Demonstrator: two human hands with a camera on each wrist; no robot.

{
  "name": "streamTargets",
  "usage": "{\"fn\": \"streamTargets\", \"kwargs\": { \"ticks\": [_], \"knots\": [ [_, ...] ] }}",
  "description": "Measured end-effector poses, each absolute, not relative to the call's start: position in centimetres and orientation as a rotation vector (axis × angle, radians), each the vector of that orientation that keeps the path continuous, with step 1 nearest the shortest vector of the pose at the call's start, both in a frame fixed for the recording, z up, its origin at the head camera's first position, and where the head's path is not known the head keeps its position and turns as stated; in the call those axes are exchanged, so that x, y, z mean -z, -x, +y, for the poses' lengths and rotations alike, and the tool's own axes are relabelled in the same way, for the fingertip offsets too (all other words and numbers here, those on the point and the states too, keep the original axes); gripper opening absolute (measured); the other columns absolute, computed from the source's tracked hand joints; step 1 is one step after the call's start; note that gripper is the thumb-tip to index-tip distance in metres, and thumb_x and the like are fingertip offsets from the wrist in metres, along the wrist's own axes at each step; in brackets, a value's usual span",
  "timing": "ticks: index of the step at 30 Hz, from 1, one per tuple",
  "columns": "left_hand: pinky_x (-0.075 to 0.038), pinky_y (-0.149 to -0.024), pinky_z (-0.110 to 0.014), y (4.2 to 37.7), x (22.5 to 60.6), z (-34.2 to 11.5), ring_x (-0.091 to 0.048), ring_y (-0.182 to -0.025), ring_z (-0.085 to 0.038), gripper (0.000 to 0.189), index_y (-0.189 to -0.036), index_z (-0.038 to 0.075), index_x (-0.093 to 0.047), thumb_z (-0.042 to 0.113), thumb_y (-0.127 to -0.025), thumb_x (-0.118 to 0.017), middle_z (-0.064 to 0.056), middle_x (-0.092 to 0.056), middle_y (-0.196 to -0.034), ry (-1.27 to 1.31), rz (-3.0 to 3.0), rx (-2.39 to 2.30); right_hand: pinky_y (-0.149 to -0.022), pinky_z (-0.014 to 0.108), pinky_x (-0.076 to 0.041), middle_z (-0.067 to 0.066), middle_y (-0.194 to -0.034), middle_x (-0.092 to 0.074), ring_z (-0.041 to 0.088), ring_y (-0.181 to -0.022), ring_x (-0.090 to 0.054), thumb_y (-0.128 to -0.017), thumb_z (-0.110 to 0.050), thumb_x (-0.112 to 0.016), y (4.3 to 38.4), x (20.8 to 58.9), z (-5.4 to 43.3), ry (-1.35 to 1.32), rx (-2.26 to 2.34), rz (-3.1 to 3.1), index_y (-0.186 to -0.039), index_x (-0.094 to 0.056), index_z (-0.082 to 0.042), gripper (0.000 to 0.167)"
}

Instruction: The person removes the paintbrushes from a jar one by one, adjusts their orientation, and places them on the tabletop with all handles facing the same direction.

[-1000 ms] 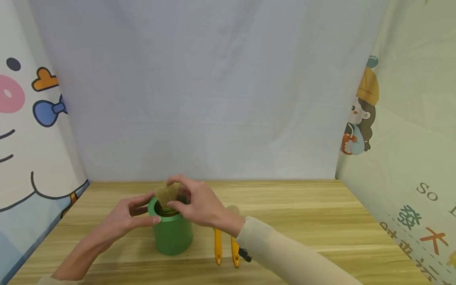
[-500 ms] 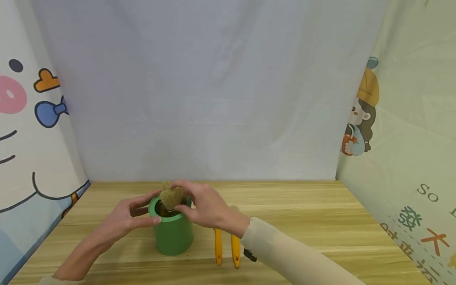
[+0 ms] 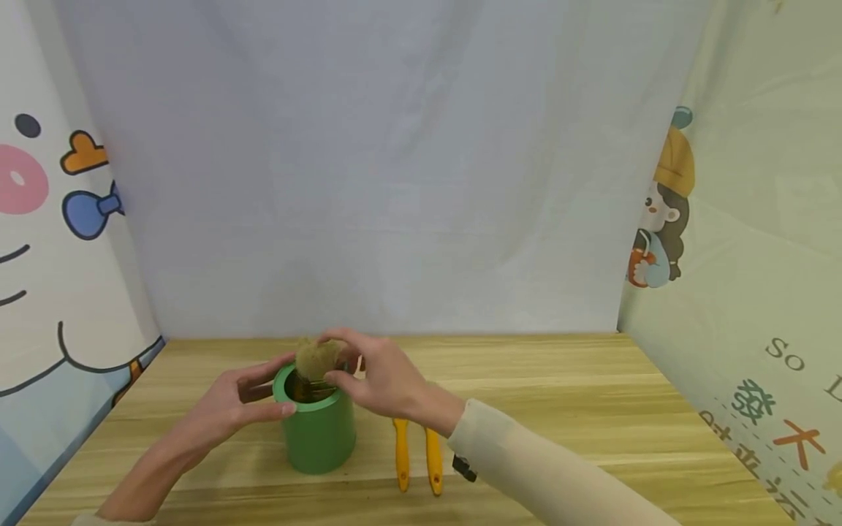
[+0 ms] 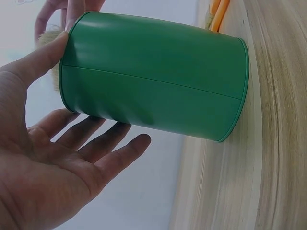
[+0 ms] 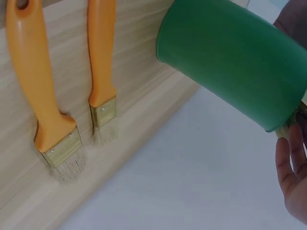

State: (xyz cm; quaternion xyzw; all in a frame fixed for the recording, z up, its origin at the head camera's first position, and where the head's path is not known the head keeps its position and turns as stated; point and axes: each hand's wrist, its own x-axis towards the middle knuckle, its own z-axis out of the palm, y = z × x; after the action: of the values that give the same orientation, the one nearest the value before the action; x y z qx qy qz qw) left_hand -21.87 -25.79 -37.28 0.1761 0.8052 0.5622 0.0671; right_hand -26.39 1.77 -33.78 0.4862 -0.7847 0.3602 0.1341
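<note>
A green cylindrical can (image 3: 320, 438) stands on the wooden table with its mouth up. My left hand (image 3: 226, 405) holds it near the rim, thumb on the near side and fingers round the left and far side. At the can's mouth, my right hand (image 3: 381, 376) pinches a paintbrush just below its pale bristles (image 3: 314, 358). The brush stands bristles up, and its handle is hidden inside the can. In the left wrist view, the bristles (image 4: 49, 40) show past the rim, beside the left thumb.
Two more paintbrushes with orange handles lie side by side right of the can: a wider brush (image 5: 41, 81) and a narrower brush (image 5: 100, 52). The right forearm passes over their bristle ends. A pale curtain (image 3: 395, 183) hangs behind the table (image 3: 559, 409).
The bristles have shifted slightly right over the can's mouth, and the right hand has moved a little right with them. The left hand and the can stay in place.
</note>
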Motion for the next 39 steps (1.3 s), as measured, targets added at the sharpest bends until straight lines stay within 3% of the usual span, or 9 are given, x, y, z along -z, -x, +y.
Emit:
{"fn": "streamTargets", "kwargs": {
  "ticks": [5, 12, 18, 26, 33, 39],
  "knots": [
    [-0.052, -0.101, -0.060, 21.8, 37.2, -25.7, -0.036, -0.144, -0.059, 0.075, -0.166, 0.010, -0.035, 0.021, -0.101, -0.072, -0.022, -0.034, -0.166, -0.529, 2.420, -1.694, -0.077, 0.020, -0.054, 0.003, -0.090, -0.076, 0.003, -0.078, -0.067, -0.100, -0.004, -0.073, 26.6, 32.7, 2.2, -1.415, -1.149, -2.241, -0.139, -0.057, -0.009, 0.042],
    [-0.051, -0.102, -0.061, 21.8, 37.3, -25.6, -0.036, -0.144, -0.058, 0.075, -0.165, 0.011, -0.037, 0.022, -0.101, -0.073, -0.021, -0.034, -0.166, -0.510, 2.420, -1.698, -0.071, 0.024, -0.058, 0.008, -0.092, -0.078, 0.009, -0.077, -0.073, -0.098, 0.001, -0.073, 27.0, 30.4, 2.4, -1.393, -1.261, -2.146, -0.138, -0.058, -0.007, 0.043],
    [-0.050, -0.103, -0.062, 21.8, 37.4, -25.5, -0.037, -0.144, -0.057, 0.076, -0.165, 0.011, -0.037, 0.023, -0.100, -0.074, -0.019, -0.034, -0.167, -0.488, 2.418, -1.696, -0.074, 0.025, -0.059, 0.007, -0.088, -0.077, 0.004, -0.075, -0.071, -0.097, 0.002, -0.075, 27.3, 27.7, 3.0, -1.366, -1.310, -1.998, -0.136, -0.060, -0.006, 0.043],
    [-0.050, -0.103, -0.062, 21.9, 37.4, -25.5, -0.037, -0.144, -0.057, 0.075, -0.165, 0.010, -0.036, 0.021, -0.101, -0.073, -0.020, -0.032, -0.167, -0.519, 2.434, -1.711, -0.077, 0.032, -0.061, 0.009, -0.095, -0.078, 0.011, -0.080, -0.075, -0.097, 0.001, -0.074, 27.2, 24.6, 4.6, -1.318, -1.399, -1.937, -0.138, -0.059, -0.006, 0.044],
    [-0.050, -0.103, -0.061, 21.8, 37.5, -25.6, -0.037, -0.144, -0.058, 0.074, -0.165, 0.009, -0.037, 0.019, -0.101, -0.073, -0.021, -0.033, -0.167, -0.540, 2.444, -1.718, -0.083, 0.035, -0.061, 0.009, -0.096, -0.078, 0.018, -0.082, -0.076, -0.096, 0.004, -0.074, 27.1, 24.0, 5.9, -1.267, -1.482, -1.967, -0.138, -0.060, -0.005, 0.045],
    [-0.052, -0.102, -0.059, 21.7, 37.5, -25.7, -0.036, -0.144, -0.058, 0.073, -0.165, 0.010, -0.037, 0.019, -0.101, -0.072, -0.021, -0.032, -0.167, -0.548, 2.433, -1.720, -0.078, 0.036, -0.061, 0.006, -0.095, -0.078, 0.017, -0.082, -0.075, -0.097, 0.004, -0.073, 27.0, 24.7, 7.3, -1.206, -1.501, -2.041, -0.137, -0.060, -0.007, 0.044]
  ]
}}
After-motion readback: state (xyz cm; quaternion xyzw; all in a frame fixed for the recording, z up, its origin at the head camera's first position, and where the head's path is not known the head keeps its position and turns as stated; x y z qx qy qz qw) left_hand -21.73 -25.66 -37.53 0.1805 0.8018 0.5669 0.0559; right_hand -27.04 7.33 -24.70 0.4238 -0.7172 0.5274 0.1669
